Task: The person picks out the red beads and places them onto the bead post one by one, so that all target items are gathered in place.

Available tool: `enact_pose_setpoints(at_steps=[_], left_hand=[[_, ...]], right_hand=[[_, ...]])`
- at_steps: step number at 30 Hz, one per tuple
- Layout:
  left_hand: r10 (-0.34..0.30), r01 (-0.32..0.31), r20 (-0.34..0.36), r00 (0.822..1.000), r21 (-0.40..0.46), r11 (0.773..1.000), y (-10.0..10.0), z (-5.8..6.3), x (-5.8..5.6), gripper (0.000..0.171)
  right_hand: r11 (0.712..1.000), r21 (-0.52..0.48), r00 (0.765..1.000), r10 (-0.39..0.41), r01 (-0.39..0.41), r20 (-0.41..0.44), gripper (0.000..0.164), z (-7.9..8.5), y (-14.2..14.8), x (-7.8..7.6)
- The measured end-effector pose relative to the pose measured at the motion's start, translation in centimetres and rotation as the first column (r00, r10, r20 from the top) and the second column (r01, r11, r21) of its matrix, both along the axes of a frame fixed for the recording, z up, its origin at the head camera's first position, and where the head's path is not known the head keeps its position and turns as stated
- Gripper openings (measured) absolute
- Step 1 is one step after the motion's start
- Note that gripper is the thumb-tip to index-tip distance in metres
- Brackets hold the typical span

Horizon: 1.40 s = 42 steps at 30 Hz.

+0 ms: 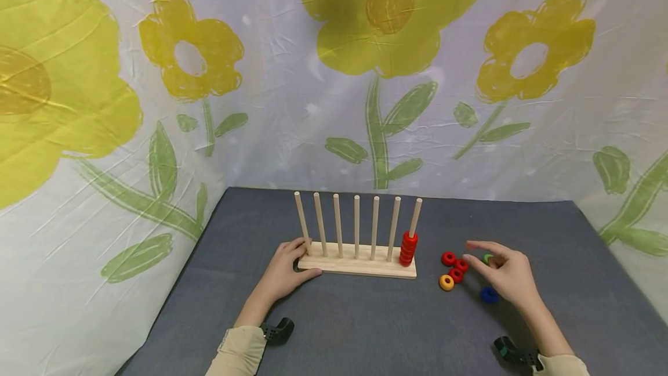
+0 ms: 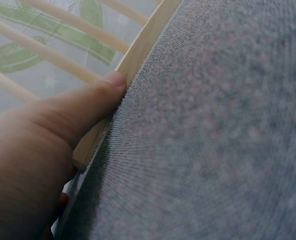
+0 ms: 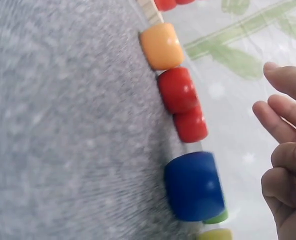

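Observation:
A wooden peg rack with a row of several upright pegs stands on the table. Several red beads are stacked on its rightmost peg. My left hand grips the rack's left end, thumb along the front edge of the base and fingers behind it. Over the loose beads at the right, my right hand hovers with thumb and index finger apart and nothing between them. Nearest its fingertips lie three red beads. An orange bead, a blue bead and a partly hidden green bead lie around them.
Dark grey cloth covers the table. Behind it hangs a pale backdrop with yellow flowers. A yellow bead shows at the bottom of the right wrist view, beyond the blue one. Both wrists wear black straps.

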<state>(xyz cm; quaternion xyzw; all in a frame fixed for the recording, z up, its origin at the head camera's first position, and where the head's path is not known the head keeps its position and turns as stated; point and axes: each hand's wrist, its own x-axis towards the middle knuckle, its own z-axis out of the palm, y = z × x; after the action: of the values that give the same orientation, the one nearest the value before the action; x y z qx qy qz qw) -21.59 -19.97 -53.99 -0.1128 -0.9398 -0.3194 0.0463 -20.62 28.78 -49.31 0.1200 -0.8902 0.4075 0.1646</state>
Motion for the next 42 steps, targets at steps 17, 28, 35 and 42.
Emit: enact_pose_setpoints(at_steps=[17,28,35,42], left_hand=[[-0.007,0.007,0.002,1.0,0.011,1.0,-0.1,0.2,-0.2,0.076],[-0.008,0.008,-0.001,1.0,-0.001,1.0,0.0,-0.2,0.1,0.075],[-0.005,0.005,-0.001,1.0,0.003,1.0,0.0,-0.3,0.1,0.077],[-0.005,0.005,-0.003,1.0,-0.002,1.0,-0.1,-0.1,0.0,0.076]], right_hand=[[1.0,0.019,0.999,0.006,-0.006,0.041,0.03,-1.9,0.9,-0.6],[0.998,0.058,0.999,0.029,-0.031,0.037,0.032,-2.5,1.0,-0.3],[0.997,0.066,0.999,0.031,-0.032,0.009,0.031,-2.7,0.9,-0.2],[0.996,0.082,0.999,0.032,-0.033,0.019,0.03,-2.7,0.8,-0.4]])
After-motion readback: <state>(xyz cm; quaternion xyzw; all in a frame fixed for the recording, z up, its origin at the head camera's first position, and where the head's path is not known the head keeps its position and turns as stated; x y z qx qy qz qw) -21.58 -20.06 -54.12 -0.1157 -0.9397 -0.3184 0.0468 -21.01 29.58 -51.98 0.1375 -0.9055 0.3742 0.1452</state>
